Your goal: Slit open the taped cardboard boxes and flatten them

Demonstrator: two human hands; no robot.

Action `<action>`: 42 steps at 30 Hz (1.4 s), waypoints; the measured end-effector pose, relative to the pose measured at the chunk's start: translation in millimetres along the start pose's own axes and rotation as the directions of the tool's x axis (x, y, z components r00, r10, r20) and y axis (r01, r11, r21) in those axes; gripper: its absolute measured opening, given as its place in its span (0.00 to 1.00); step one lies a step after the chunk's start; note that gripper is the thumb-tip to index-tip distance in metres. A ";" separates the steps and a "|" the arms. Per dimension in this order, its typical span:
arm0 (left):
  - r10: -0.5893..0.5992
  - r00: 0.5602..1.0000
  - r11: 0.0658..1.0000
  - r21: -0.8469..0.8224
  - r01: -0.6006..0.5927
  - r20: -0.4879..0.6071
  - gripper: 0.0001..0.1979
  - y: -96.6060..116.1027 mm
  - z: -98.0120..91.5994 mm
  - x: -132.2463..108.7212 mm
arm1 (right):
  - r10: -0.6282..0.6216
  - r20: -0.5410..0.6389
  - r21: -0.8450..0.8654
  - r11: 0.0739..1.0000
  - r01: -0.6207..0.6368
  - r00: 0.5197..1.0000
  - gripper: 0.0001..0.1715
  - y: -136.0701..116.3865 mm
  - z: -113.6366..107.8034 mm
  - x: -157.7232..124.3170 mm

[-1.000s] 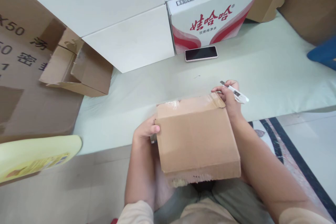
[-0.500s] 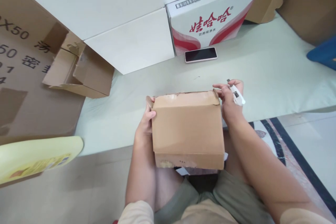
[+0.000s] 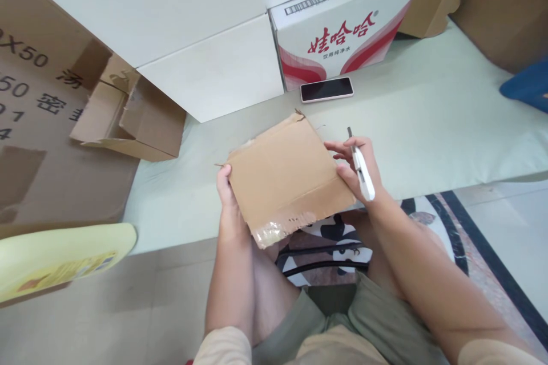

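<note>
A brown cardboard box (image 3: 282, 168) is held tilted above the front edge of the covered surface, one broad side facing me. Shiny tape and torn paper show along its near edge, and ragged flaps stick out at its far corners. My left hand (image 3: 226, 188) grips its left side, thumb on top and the other fingers hidden. A white utility knife (image 3: 363, 177) with its blade out lies across my right hand (image 3: 362, 162), held against the palm. The thumb and fingertips of that hand also touch the box's right edge.
On the pale green cloth (image 3: 428, 120), a phone (image 3: 327, 89) lies before a white-and-red carton (image 3: 342, 40). White boxes (image 3: 214, 68) stand behind. An open cardboard box (image 3: 145, 120) is at left, near a yellow container (image 3: 64, 256). Something blue (image 3: 526, 88) stands at right.
The box has turned counterclockwise and tipped, moving slightly left and away from me. My right hand has shifted left and the knife in it now points more upright.
</note>
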State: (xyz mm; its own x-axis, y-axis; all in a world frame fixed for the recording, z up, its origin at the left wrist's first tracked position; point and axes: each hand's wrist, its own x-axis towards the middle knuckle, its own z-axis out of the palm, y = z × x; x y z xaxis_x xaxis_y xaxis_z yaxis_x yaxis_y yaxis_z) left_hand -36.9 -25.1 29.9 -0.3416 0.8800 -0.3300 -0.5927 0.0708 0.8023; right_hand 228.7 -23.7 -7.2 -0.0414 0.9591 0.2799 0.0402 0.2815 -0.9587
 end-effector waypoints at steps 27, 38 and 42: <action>-0.007 1.000 0.998 -0.056 0.007 0.012 0.15 -5.1 -6.9 0.8 | 0.240 -0.237 0.086 0.970 -0.226 0.941 0.16 16.9 2.4 13.6; -0.121 0.993 0.992 -0.022 0.121 0.007 0.20 -2.0 -11.3 -1.7 | 0.130 -0.149 -0.385 0.905 -0.179 0.980 0.36 13.3 -1.5 4.3; -0.107 0.994 0.994 0.002 0.107 -0.004 0.20 -2.6 -10.7 0.2 | 0.098 -0.189 -0.440 0.881 -0.174 0.977 0.34 14.7 -0.6 3.3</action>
State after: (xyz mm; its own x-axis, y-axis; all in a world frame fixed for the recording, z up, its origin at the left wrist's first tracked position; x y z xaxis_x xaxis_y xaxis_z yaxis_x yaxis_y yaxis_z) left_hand -43.3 -30.1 22.4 -0.2791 0.8652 -0.4165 -0.6246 0.1659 0.7632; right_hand 229.8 -16.3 -20.4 0.1527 0.9701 0.1888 0.4821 0.0937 -0.8711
